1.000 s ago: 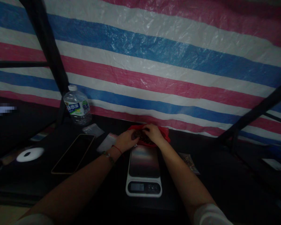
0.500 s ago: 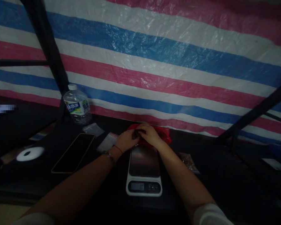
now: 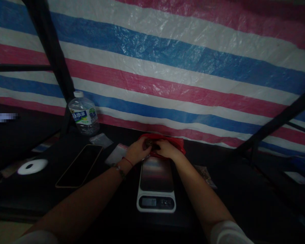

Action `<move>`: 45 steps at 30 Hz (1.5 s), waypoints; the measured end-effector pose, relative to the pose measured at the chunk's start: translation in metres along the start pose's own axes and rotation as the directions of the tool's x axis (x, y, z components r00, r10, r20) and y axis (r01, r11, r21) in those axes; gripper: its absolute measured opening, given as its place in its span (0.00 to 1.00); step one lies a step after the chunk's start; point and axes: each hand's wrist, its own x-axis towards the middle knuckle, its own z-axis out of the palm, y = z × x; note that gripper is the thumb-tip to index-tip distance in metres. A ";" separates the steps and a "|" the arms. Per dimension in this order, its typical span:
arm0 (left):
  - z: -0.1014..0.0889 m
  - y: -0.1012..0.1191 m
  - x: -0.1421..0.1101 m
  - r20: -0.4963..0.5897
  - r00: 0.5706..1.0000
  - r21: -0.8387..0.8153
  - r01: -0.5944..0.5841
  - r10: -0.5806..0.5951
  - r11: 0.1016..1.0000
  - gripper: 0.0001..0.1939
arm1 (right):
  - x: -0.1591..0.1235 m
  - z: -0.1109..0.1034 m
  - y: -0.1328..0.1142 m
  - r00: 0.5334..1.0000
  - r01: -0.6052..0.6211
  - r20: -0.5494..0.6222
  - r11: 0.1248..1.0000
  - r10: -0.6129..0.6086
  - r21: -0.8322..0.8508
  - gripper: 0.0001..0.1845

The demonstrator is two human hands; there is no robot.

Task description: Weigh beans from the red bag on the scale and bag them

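Observation:
My left hand [image 3: 138, 150] is closed around a small dark brown lump [image 3: 148, 143], too dim to name. A shiny clear edge, perhaps plastic, shows below its fingers. My right hand [image 3: 167, 149] is beside it, fingers curled over the front of an open red plastic bag [image 3: 178, 141]; what they pinch is hidden. Both hands are just beyond the far end of a white digital scale [image 3: 156, 206]. Its dark plate [image 3: 157, 176] carries nothing, and the display is lit.
Left of the scale lie clear zip bags [image 3: 115, 154], a phone [image 3: 79, 166] and a white oval object [image 3: 32, 166]. A labelled plastic bottle [image 3: 83, 115] stands behind them. Beside my right forearm is a packet of small brown pieces [image 3: 205, 175]. A striped tarp [image 3: 167, 84] hangs behind the black table.
My right hand has shifted slightly right and down, away from my left fingers, uncovering more of the brown lump and the red bag's opening. My left hand has hardly moved.

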 end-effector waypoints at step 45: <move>0.004 -0.005 0.001 0.028 0.997 0.015 -0.066 0.066 0.998 0.26 | 0.002 -0.011 -0.020 0.939 0.235 -0.303 0.947 -0.163 0.219 0.11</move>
